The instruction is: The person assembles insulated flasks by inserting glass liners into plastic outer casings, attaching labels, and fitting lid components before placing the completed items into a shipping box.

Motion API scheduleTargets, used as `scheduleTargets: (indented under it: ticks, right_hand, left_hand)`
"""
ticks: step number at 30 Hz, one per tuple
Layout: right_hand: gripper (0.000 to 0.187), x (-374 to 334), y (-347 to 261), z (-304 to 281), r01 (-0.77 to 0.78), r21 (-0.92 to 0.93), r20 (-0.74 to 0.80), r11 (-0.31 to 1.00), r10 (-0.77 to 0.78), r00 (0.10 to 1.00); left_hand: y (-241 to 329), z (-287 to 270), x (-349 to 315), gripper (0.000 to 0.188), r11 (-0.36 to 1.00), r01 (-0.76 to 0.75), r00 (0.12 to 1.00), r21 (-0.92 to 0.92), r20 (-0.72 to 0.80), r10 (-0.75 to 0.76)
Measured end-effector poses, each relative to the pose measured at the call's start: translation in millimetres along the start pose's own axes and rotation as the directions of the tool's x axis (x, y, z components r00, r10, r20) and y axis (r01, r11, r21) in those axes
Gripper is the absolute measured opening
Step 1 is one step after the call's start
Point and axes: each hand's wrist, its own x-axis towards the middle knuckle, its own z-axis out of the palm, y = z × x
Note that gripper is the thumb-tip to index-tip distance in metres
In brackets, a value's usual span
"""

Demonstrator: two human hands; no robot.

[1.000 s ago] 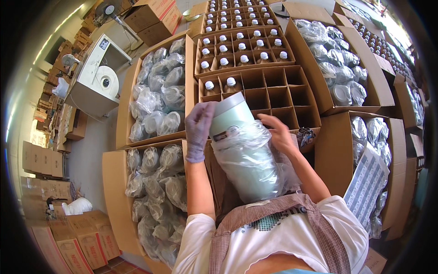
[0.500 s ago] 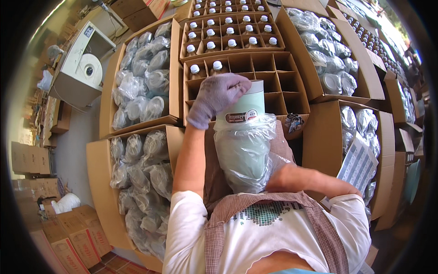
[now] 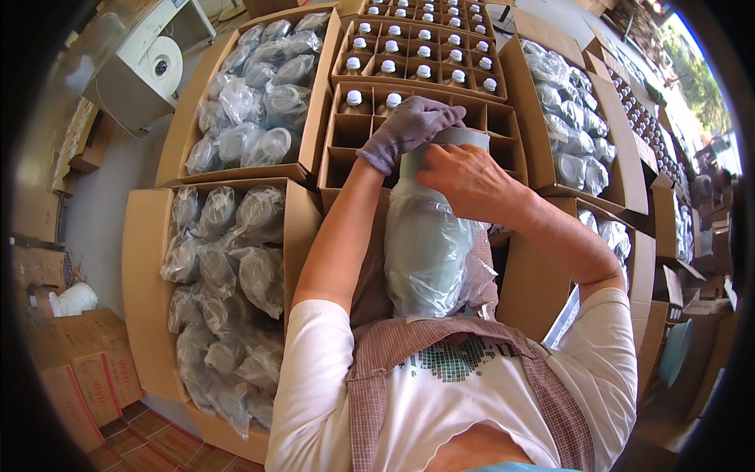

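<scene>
A large pale green canister with a grey rim stands tilted between my lap and the divided carton. A clear plastic bag covers its lower part. My left hand, in a greyish purple glove, has its fingers closed over the canister's upper rim. Bare, my right hand lies against the canister's upper front with curled fingers; what they pinch, if anything, is hidden. Just beyond, the divided carton holds white-capped bottles in its far left compartments.
Open cartons of plastic-wrapped items stand at my left, near and far, and at my right. More cartons of white-capped bottles stretch away ahead. A grey machine with a white roll stands far left.
My right hand has come up from beside the bag to the canister's upper front, covering its label. My left hand remains at the rim. The view has shifted slightly.
</scene>
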Motion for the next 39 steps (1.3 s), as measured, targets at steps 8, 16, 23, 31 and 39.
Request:
scheduleTargets:
  ticks: [8, 16, 23, 31, 39]
  right_hand:
    - [0.022, 11.0, -1.2, -13.1, 0.016, -0.036, 0.173, 0.999, -0.01, 0.985]
    - [0.01, 20.0, 7.2, -6.8, 0.235, -0.054, 0.15, 0.97, -0.225, 0.963]
    - [0.005, 10.6, 17.2, -8.4, 0.359, -0.175, 0.154, 0.917, -0.335, 0.93]
    - [0.007, 8.0, 29.2, -7.5, 0.487, -0.067, 0.008, 0.871, -0.488, 0.873]
    - [0.013, -112.2, 82.5, -18.3, -0.265, 0.62, -0.457, 0.738, 0.615, 0.642]
  left_hand:
    - [12.4, 9.0, -2.0, 0.04, 0.963, 0.068, 0.997, 0.26, -0.035, -0.061]
    - [9.6, 6.7, -8.5, 0.047, 0.994, 0.096, 0.995, 0.061, -0.035, -0.093]
    - [18.8, 5.6, -8.2, 0.05, 0.971, 0.189, 0.982, 0.149, -0.028, -0.187]
    - [8.0, 4.4, -11.2, 0.051, 0.996, 0.053, 0.999, -0.076, 0.014, -0.052]
    - [10.9, 4.3, -23.5, 0.037, 0.999, 0.026, 0.993, -0.029, -0.118, -0.029]
